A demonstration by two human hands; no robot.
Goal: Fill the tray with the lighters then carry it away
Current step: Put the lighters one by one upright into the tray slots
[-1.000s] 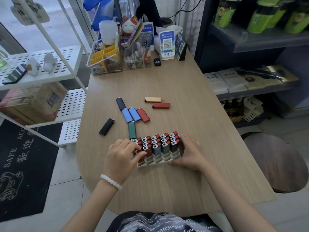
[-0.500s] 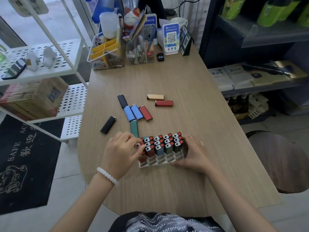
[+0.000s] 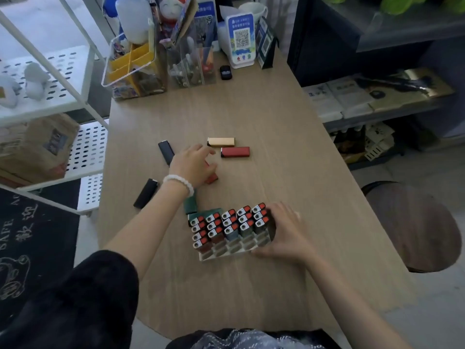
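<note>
The tray [image 3: 227, 253] sits at the near middle of the desk [image 3: 276, 127], its far rows packed with upright lighters [image 3: 227, 224] and the nearest slots bare. The right hand [image 3: 284, 233] lies against the tray's right end, fingers curved round that side. The left hand [image 3: 192, 165] is out over the loose lighters farther back, fingers bent down onto a red lighter [image 3: 211, 178]; it seems to be pinching it, though the hand hides most of it. A green lighter [image 3: 190, 204] lies just behind the tray. Two black lighters [image 3: 146, 193] lie to the left, a tan lighter [image 3: 221, 142] and another red one beyond.
</note>
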